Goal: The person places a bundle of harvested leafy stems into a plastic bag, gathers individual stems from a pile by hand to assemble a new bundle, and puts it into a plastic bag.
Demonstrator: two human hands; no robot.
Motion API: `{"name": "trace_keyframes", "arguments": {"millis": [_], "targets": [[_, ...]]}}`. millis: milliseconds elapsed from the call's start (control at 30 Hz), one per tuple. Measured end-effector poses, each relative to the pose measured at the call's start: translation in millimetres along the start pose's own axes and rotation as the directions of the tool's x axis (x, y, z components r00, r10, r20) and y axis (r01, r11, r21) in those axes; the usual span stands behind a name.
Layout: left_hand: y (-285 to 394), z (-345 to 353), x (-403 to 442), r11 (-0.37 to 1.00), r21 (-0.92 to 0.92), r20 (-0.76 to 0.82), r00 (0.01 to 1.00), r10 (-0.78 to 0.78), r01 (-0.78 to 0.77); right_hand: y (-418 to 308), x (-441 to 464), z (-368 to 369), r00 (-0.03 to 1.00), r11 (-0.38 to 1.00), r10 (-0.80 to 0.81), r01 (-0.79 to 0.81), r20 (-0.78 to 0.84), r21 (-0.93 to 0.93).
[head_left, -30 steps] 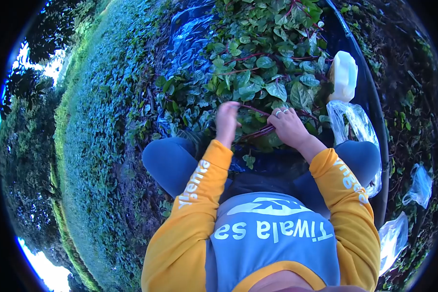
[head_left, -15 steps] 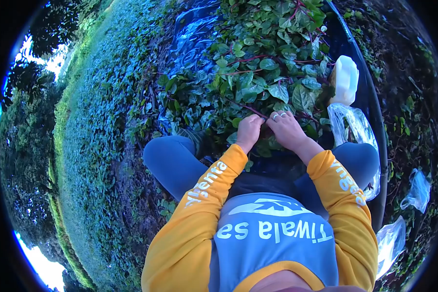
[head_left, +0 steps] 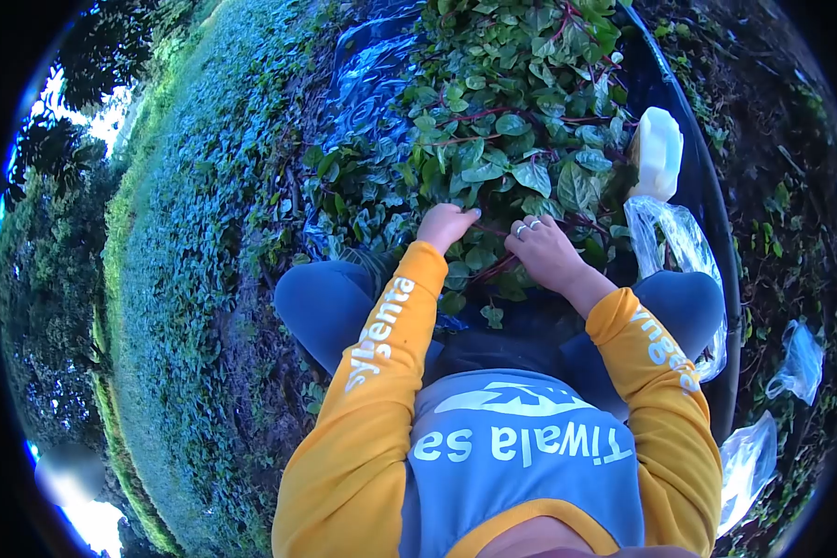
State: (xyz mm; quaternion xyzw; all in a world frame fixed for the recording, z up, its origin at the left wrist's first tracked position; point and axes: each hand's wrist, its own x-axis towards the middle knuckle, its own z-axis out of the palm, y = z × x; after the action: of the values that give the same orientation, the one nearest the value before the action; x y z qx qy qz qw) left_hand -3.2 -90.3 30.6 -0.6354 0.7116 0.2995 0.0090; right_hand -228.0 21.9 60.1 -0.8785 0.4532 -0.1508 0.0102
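My left hand (head_left: 448,227) is closed, its thumb and fingertips pinched at one end of a thin purple-red Malabar spinach stem (head_left: 493,230). Across a small gap, my right hand (head_left: 543,251), with rings on it, has its fingers closed around the same stem. More cut-looking reddish stems with leaves hang below the right hand, over my lap. Just beyond both hands lies a large heap of leafy Malabar spinach (head_left: 511,139) with glossy green leaves and reddish stems. My right fingertips are partly hidden by the hand.
To the right stand a white plastic container (head_left: 658,153) and a clear plastic bag (head_left: 684,237), inside a dark curved rim (head_left: 716,177). More plastic bags (head_left: 796,363) lie on the ground farther right. Blue sheeting (head_left: 372,65) and a planted field (head_left: 186,251) are on the left.
My left hand has moved left and slightly up, away from the right hand, opening a gap with the stem between them. The right hand has barely moved.
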Motion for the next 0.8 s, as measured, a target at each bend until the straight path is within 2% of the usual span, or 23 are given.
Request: {"name": "trace_keyframes", "arguments": {"millis": [33, 100, 133, 233, 300, 433, 500, 533, 567, 600, 633, 667, 700, 767, 800], "targets": [[-12, 10, 14, 1.0, -0.002, -0.003, 1.0, 0.0, 0.0, -1, 0, -1, 1.0, 1.0, -0.003, 0.003, 0.0, -0.002], [-31, 28, 32, 0.978, 0.144, 0.051, 0.988, 0.145, -0.151, -2, -1, -3, 1.0, 1.0, -0.009, 0.009, -0.009, -0.02], [-34, 30, 33, 0.978, 0.145, 0.052, 0.988, 0.145, -0.151, -2, -1, -4, 1.0, 1.0, -0.008, 0.008, -0.009, -0.019], [-45, 38, 28, 0.991, 0.086, 0.015, 0.995, 0.1, -0.101, -2, -3, -6, 1.0, 1.0, 0.002, -0.002, 0.025, 0.004], [-47, 39, 16, 1.0, 0.004, -0.178, 0.984, 0.02, -0.02, -4, -2, -5, 1.0, 1.0, -0.018, 0.018, 0.016, 0.026], [-39, 40, -6, 0.992, -0.102, -0.24, 0.967, -0.091, 0.068, -13, 1, -2, 0.998, 0.998, -0.056, 0.055, 0.025, 0.029], [-41, 46, -9, 0.984, -0.137, -0.336, 0.93, -0.15, 0.109, -17, 2, 2, 0.996, 0.996, -0.084, 0.082, 0.037, 0.033], [-64, 55, 2, 0.984, -0.136, -0.335, 0.93, -0.151, 0.111, -19, 3, 0, 0.996, 0.996, -0.083, 0.082, 0.038, 0.034], [-103, 68, 21, 0.988, -0.077, -0.406, 0.901, -0.153, 0.133, -20, 4, -4, 0.995, 0.994, -0.1, 0.098, 0.027, 0.052], [-129, 71, 31, 0.987, -0.021, -0.474, 0.868, -0.148, 0.157, -19, 3, -7, 0.993, 0.991, -0.116, 0.114, 0.018, 0.068], [-129, 52, 27, 0.899, -0.36, -0.53, 0.737, -0.419, 0.252, -17, 1, -9, 0.993, 0.992, -0.114, 0.112, 0.019, 0.064], [-127, 31, 23, 0.702, -0.66, -0.477, 0.572, -0.667, 0.269, -15, 0, -9, 0.994, 0.992, -0.103, 0.1, 0.027, 0.077], [-134, 15, 31, 0.709, -0.594, -0.567, 0.426, -0.705, 0.382, -15, -1, -9, 0.995, 0.992, -0.089, 0.086, 0.035, 0.095], [-109, -15, 29, 0.766, -0.446, -0.754, 0.267, -0.6, 0.463, -11, -5, -5, 0.995, 0.992, -0.072, 0.064, 0.073, 0.107], [-78, -38, 20, 0.834, -0.356, -0.837, 0.254, -0.485, 0.422, -8, -4, -4, 0.992, 0.993, -0.064, 0.053, 0.11, 0.105]]}}
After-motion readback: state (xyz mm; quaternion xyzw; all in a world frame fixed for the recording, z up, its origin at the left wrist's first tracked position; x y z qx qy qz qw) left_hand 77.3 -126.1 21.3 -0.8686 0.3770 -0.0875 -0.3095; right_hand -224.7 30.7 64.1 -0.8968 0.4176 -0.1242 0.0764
